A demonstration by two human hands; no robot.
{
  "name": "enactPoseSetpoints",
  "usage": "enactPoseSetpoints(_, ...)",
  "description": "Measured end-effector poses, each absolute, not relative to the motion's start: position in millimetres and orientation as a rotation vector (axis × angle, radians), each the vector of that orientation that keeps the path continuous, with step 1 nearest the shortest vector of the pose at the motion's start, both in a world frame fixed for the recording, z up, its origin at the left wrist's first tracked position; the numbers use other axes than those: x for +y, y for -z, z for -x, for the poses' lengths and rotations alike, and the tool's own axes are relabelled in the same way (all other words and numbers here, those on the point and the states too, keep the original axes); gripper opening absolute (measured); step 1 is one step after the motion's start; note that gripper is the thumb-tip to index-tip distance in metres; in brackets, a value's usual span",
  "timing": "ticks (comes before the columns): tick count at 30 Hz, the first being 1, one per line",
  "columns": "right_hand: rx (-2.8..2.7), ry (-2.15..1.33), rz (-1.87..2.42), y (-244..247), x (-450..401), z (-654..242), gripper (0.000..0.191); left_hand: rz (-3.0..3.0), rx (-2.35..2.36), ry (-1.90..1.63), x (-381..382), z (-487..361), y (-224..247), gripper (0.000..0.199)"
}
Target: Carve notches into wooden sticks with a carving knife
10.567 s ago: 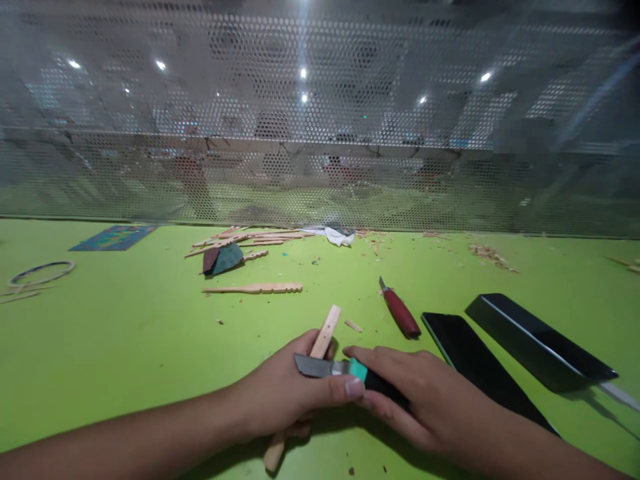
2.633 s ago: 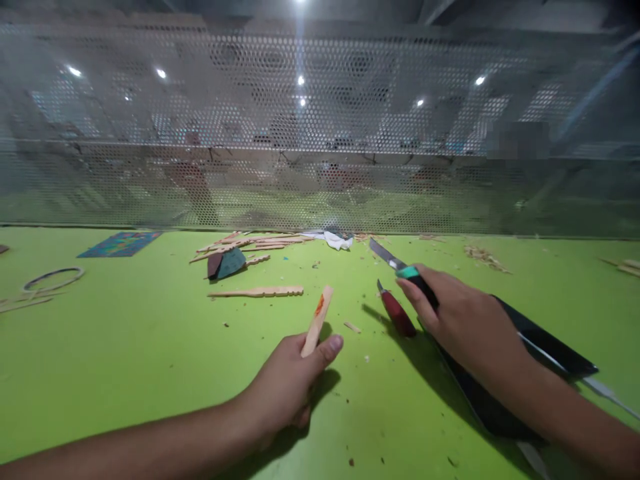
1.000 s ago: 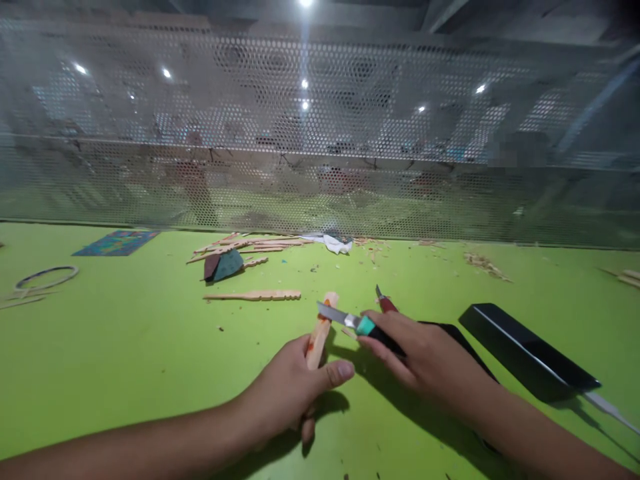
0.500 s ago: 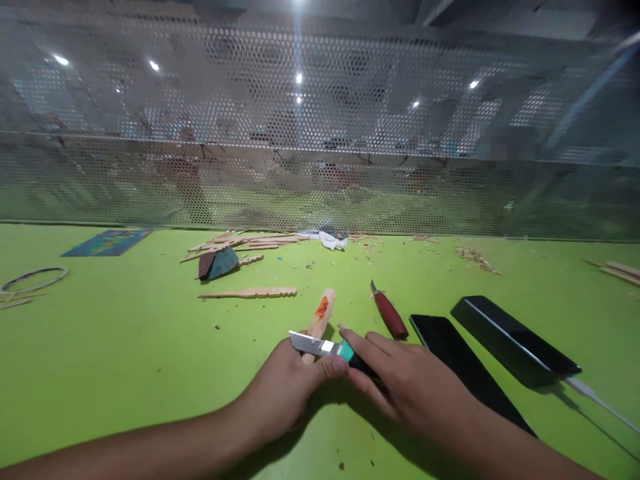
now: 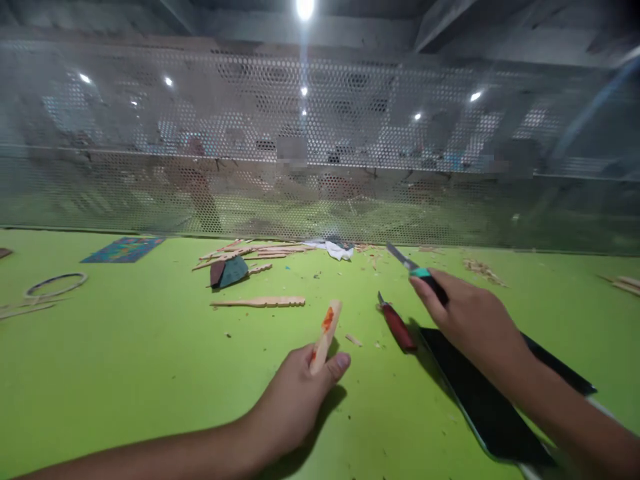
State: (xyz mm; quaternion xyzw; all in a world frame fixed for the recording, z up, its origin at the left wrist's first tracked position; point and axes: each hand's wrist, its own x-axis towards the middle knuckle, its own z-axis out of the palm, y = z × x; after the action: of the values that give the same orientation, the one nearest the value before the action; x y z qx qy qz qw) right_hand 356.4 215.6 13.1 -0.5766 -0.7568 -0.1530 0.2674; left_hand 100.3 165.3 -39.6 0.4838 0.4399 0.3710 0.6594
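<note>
My left hand (image 5: 300,393) is closed around a pale wooden stick (image 5: 326,337) with orange-red stains; its far end points away from me. Up and to the right, my right hand (image 5: 465,310) grips a utility knife (image 5: 420,272) by its black and teal handle, the blade pointing up and left, apart from the wood. Below that blade a carving knife (image 5: 397,327) with a red handle lies on the table. A small wood chip (image 5: 353,340) rests just right of the stick. Farther left lies a carved wooden piece (image 5: 265,302) with notches along one end.
Beneath my right arm is a black phone-like slab (image 5: 480,393), with another dark device (image 5: 560,363) partly hidden. Sandpaper pieces (image 5: 230,272) lie by a pile of wooden sticks (image 5: 265,251). A ring (image 5: 55,285) sits left. Shavings (image 5: 485,272) and a perforated screen (image 5: 320,167) are behind.
My right hand has lifted the utility knife off the stick and moved it right and away from me. My left hand keeps hold of the stick. A wood chip now lies beside it.
</note>
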Motion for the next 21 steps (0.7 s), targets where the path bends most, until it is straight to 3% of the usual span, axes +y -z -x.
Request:
enactPoseSetpoints(10,-2.115,0.219,1.552,5.9,220.0,-372.0,0.046,-1.126,0.993,-0.709,167.2,-94.9,41.5,0.038)
enactPoseSetpoints(21,-2.119,-0.088,1.477,-43.7,161.3,-341.2,0.035,-1.146,0.883,-0.631,164.1,-87.7,19.1,0.047)
